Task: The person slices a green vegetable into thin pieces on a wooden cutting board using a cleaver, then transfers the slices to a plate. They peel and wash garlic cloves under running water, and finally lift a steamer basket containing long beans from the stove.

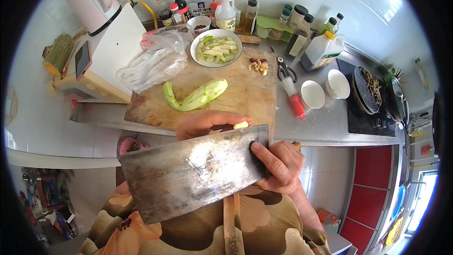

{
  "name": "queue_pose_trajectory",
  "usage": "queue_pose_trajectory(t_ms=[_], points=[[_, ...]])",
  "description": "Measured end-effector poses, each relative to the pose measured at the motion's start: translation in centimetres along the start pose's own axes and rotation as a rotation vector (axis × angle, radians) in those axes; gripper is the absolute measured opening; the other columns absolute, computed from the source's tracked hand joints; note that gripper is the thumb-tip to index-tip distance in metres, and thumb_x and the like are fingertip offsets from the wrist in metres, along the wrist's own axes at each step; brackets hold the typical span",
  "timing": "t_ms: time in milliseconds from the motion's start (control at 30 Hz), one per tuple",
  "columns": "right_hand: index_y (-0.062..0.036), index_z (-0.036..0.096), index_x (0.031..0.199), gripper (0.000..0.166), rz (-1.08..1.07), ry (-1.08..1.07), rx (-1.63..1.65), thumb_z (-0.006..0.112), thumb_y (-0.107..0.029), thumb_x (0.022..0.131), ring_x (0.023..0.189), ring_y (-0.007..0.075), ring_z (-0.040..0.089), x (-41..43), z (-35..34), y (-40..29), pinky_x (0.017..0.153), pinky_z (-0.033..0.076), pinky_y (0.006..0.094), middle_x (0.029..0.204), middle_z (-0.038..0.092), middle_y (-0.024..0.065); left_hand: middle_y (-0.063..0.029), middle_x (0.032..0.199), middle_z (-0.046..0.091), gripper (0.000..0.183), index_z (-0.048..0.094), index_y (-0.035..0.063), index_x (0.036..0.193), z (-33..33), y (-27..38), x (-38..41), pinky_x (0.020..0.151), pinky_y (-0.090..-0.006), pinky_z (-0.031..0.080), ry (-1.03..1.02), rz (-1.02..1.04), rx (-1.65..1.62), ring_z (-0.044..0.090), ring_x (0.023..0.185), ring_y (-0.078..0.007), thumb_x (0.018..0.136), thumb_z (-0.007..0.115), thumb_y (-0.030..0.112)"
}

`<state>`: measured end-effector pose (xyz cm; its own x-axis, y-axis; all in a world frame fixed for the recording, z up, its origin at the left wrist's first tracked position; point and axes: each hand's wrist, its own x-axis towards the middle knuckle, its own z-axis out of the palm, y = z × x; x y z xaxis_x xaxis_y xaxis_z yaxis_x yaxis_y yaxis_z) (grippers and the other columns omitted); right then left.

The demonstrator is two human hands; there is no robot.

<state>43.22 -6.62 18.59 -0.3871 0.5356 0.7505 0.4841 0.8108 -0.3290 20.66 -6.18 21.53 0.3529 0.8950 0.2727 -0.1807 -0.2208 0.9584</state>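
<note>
My right hand [281, 164] grips the handle end of a wide cleaver [198, 173], thumb pressed on the blade near the heel. The blade is tilted flat toward me and spans the space before my body. Just past its upper edge, my left hand [205, 122] pinches a small pale piece, apparently a garlic clove [241, 125], close to the blade's heel. The cleaver hides part of the left fingers. Beyond, a peeled curved green gourd [196, 95] lies on the wooden cutting board [244, 88]. A plate [194, 55] of cut gourd strips and a heap of garlic cloves [260, 66] sit farther back.
Crumpled plastic bags [159, 60] lie at the board's left, beside a microwave [102, 63] bearing a kettle [93, 3]. Scissors [285, 69], a red-handled brush [295, 104] and two white bowls [312, 94] stand right. Bottles line the wall. A pan [364, 90] rests on the cooktop.
</note>
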Motion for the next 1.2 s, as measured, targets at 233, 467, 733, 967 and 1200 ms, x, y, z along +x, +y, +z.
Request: queue_pose_trajectory(t_ms=[233,467,733,967,1200], points=[[-0.0170,0.070,0.114,0.058,0.025,-0.024,-0.033,0.080,-0.030,0.058,0.052,0.0189,0.049,-0.5,-0.3,0.2,0.047,0.039,0.0316,0.066,0.048,0.0006,-0.0143,0.115,0.066,0.039,0.058,-0.0070,0.123,0.5,-0.2,0.1,0.084,-0.0264,0.052,0.040,-0.041,-0.052,0.065,0.099,-0.0150,0.088,0.069,0.009],[-0.0145,0.070,0.114,0.058,0.116,-0.028,0.108,0.077,-0.021,0.057,0.054,0.0209,0.053,-0.3,0.1,0.4,0.049,0.042,0.0341,0.068,0.052,0.0034,-0.0151,0.120,0.062,0.028,0.056,-0.0025,0.120,-0.7,-3.1,1.7,0.091,-0.0364,0.053,0.474,-0.311,-0.204,0.063,0.104,-0.0197,0.095,0.060,0.008],[-0.0159,0.069,0.117,0.061,0.733,-0.172,-0.228,0.076,-0.009,0.057,0.058,0.0189,0.056,-7.7,0.4,6.4,0.055,0.048,0.0333,0.067,0.055,0.0034,0.0002,0.079,0.057,0.028,0.060,0.0115,0.101,-6.8,-12.5,-0.1,0.060,-0.0294,0.045,0.981,-0.263,-0.571,0.054,0.069,-0.0117,0.093,0.060,0.039],[-0.0153,0.069,0.113,0.054,0.680,-0.377,-0.350,0.080,-0.016,0.060,0.072,0.0249,0.061,-10.2,2.5,12.3,0.065,0.049,0.0384,0.073,0.058,0.0040,0.0012,0.069,0.055,0.020,0.063,0.0005,0.099,-3.6,-10.1,10.0,0.052,-0.0236,0.041,0.304,-0.399,0.366,0.051,0.061,-0.0052,0.096,0.060,0.020],[-0.0142,0.068,0.113,0.053,0.563,-0.408,-0.240,0.084,-0.024,0.063,0.083,0.0243,0.060,-9.2,2.0,17.3,0.075,0.046,0.0387,0.083,0.060,0.0032,-0.0143,0.094,0.064,0.034,0.059,0.0046,0.109,-3.7,-22.8,19.7,0.076,-0.0400,0.049,0.287,-0.380,1.119,0.062,0.087,-0.0304,0.090,0.065,0.032]])
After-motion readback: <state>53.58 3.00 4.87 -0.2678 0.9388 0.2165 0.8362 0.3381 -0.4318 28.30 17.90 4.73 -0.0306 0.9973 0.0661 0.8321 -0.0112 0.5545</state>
